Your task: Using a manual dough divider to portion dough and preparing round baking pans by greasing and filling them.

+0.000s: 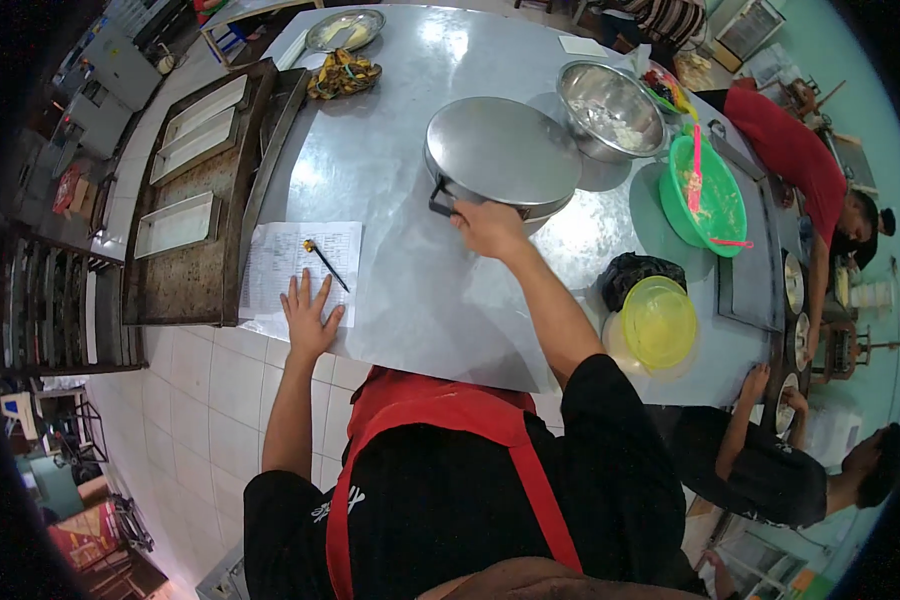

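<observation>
My left hand (311, 315) lies flat with its fingers spread on the lower edge of a printed sheet of paper (275, 265). A black pen (330, 268) rests on that sheet, just beyond my fingertips, with a small yellowish-brown piece at its upper end. My right hand (492, 229) is closed at the near side of a large round steel pan (505, 150) with a flat, smooth top. Its fingers curl at the pan's side beside a dark handle (438, 197); the palm hides part of the grip.
At right stand a steel bowl (580, 90) with white contents, a green basin (678, 215) with pink spatulas, a yellow tub (660, 325) and a black bag (635, 270). Left, a dark tray (170, 285) bears white rectangular pans. Bananas (343, 76) lie behind. Two people work at right.
</observation>
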A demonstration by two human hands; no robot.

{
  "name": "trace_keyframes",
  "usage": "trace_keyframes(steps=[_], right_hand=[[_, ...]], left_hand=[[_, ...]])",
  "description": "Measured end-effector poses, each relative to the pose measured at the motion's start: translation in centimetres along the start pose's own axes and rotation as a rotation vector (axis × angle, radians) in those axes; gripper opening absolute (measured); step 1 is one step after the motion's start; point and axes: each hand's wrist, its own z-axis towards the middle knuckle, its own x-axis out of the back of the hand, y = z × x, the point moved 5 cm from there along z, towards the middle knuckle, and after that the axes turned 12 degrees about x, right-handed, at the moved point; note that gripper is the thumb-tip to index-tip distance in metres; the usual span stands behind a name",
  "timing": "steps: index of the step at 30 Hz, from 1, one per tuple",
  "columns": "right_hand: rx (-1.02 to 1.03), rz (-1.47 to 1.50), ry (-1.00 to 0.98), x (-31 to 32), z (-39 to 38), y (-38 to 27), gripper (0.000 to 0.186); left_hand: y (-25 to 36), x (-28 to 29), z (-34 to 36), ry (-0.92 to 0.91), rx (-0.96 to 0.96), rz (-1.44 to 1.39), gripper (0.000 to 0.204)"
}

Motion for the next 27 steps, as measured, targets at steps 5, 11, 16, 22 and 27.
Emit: trace_keyframes(steps=[5,11,16,22,27], right_hand=[[-0.043,-0.035,0.045,-6.0,-0.3,2.3,0.027],[-0.072,-0.069,0.108,-2.2,0.6,0.3,0.032],[-0.153,-0.255,0.104,6.6,1.6,-2.9,0.033],[-0.137,-0.427,0.237,11.8,2.7,-1.1,0.023],[-0.17,-0.554,0.323,10.7,4.3,0.5,0.017]], left_hand=[[0.7,-0.2,-0.6,0.095,-0.021,-0.023,0.057],[0.2,0.4,-0.3,0.177,-0.105,-0.137,0.047],[-0.4,-0.1,-0.5,0.161,-0.126,-0.157,0.044],[0.9,-0.3,-0.2,0.159,-0.225,-0.183,0.042],[0.7,-0.5,0.6,0.156,-0.242,-0.231,0.039]])
